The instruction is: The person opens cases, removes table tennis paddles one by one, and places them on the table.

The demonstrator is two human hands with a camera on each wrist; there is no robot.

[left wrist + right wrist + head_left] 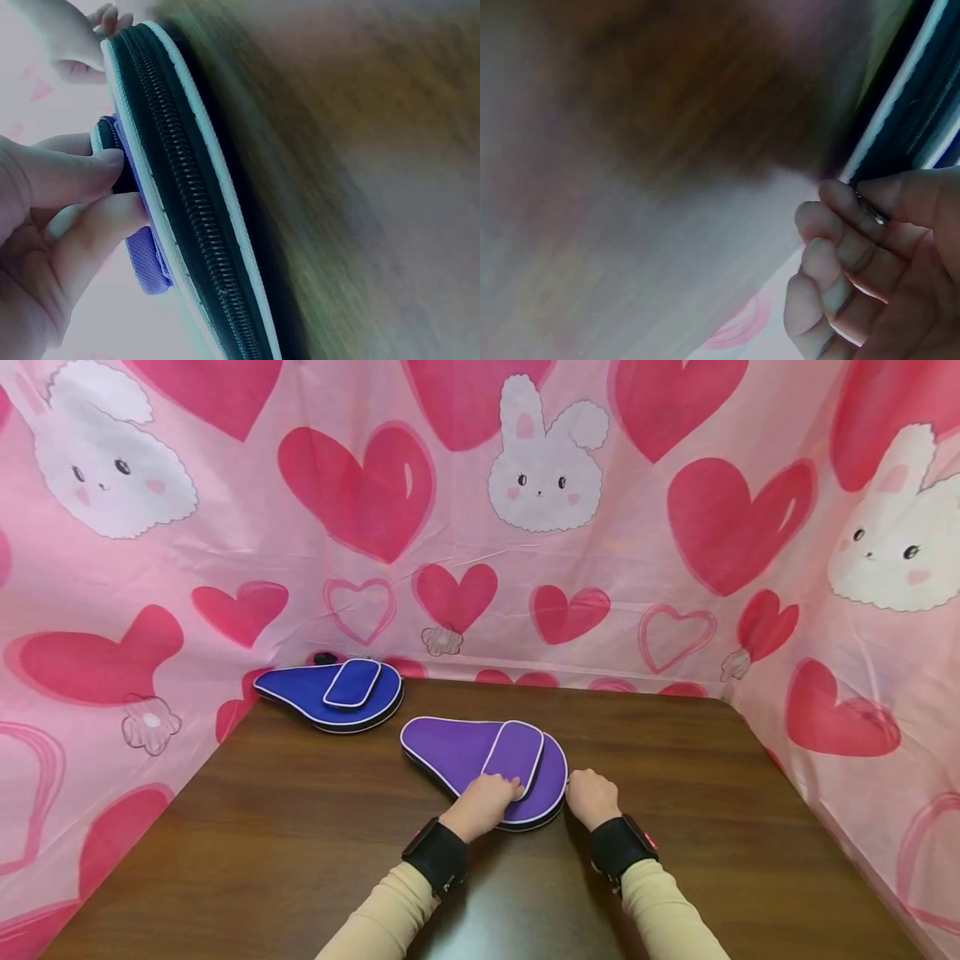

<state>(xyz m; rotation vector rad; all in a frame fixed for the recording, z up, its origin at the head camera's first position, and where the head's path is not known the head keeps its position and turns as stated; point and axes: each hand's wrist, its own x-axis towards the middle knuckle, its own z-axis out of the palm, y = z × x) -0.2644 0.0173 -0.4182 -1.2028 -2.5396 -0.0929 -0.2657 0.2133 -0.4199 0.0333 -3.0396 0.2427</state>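
A purple table tennis paddle case (pixel 450 747) with white piping lies on the table, its narrow end pointing left. My left hand (pixel 480 806) grips the near end of the raised pocket (pixel 517 747) on its top. In the left wrist view, thumb and finger pinch the pocket's edge, and the black zipper (pixel 191 187) along the case's side shows closed teeth. At the rounded right end, my right hand (pixel 594 797) pinches a small metal zipper pull (pixel 875 214) between thumb and forefinger, the other fingers curled.
A blue paddle case (pixel 300 683) of the same shape lies at the table's back left corner, with a small black object (pixel 324 657) behind it. A pink curtain (pixel 465 543) with hearts and rabbits surrounds the brown wooden table (pixel 675 735) at the back and sides.
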